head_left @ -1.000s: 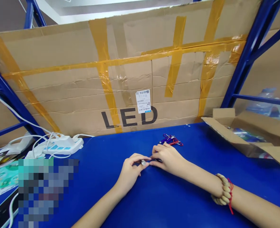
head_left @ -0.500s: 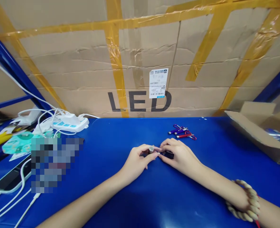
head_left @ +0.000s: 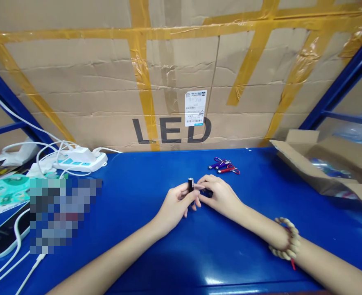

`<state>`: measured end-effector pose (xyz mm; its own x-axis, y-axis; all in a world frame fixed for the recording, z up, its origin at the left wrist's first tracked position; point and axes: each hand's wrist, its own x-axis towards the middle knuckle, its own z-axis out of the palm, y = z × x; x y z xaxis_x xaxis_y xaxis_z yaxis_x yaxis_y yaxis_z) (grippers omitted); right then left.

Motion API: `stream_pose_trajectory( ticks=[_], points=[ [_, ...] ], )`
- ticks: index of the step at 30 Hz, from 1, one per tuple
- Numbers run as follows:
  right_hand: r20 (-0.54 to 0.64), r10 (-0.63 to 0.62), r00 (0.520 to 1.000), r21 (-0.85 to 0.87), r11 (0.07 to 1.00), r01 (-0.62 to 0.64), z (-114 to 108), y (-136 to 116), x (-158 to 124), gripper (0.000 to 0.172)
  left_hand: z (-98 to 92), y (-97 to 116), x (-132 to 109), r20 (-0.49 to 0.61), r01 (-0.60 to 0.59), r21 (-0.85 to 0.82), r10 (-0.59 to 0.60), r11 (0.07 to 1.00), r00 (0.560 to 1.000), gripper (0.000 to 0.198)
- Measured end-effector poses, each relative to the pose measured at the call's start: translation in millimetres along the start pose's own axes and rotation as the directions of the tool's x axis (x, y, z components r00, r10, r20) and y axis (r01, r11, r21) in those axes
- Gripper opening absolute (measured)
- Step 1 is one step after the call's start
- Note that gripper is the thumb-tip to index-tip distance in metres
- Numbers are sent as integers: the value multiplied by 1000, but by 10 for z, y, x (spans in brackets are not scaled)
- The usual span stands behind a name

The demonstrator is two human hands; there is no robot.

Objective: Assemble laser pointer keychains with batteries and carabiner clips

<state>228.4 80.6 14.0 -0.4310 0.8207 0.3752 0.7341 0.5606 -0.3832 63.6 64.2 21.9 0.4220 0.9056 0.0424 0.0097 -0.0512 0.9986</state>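
My left hand pinches a small black cylinder with a silver end, held upright over the blue tabletop. My right hand is curled beside it, fingertips touching the cylinder and closed on a small dark piece. A beaded bracelet sits on my right wrist. Just beyond the hands lies a small pile of purple and red keychain lights.
A large taped cardboard sheet marked LED stands along the back. An open cardboard box sits at the right. A white power strip with cables, a phone and packets lie at the left. Blue rack posts frame both sides.
The camera dipped closer, then drew back a little. My left hand has turned the small cylinder from lying sideways to standing upright. Both hands stay together at the same spot.
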Motion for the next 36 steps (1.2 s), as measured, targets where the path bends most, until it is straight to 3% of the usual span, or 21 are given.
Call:
stream_pose_trajectory(
  ticks=[3, 6, 10, 15, 21, 36],
  points=[
    [-205, -27, 978, 79, 996, 44, -19, -38, -15, 11, -7, 8, -9, 6, -19, 5, 19, 1000, 1000, 43],
    [-405, -27, 914, 135, 987, 89, -55, -96, -29, 12, -21, -4, -6, -4, -54, 79, 54, 995, 999, 34],
    [-521, -61, 851, 131, 980, 150, -80, -180, -56, 9, -24, -13, -5, -13, -105, 237, 111, 966, 994, 17],
    [-480, -153, 864, 158, 954, 256, -65, -208, -79, 13, -7, 10, -23, 5, -137, 298, 142, 945, 990, 17],
    [-524, -174, 834, 143, 947, 287, -108, -192, -85, 13, -28, 16, -22, 4, -138, 282, 142, 949, 990, 24],
    [-373, -148, 916, 172, 959, 225, -120, -149, -123, 17, -42, -6, -8, 0, -147, 302, 154, 942, 988, 27]
  ],
)
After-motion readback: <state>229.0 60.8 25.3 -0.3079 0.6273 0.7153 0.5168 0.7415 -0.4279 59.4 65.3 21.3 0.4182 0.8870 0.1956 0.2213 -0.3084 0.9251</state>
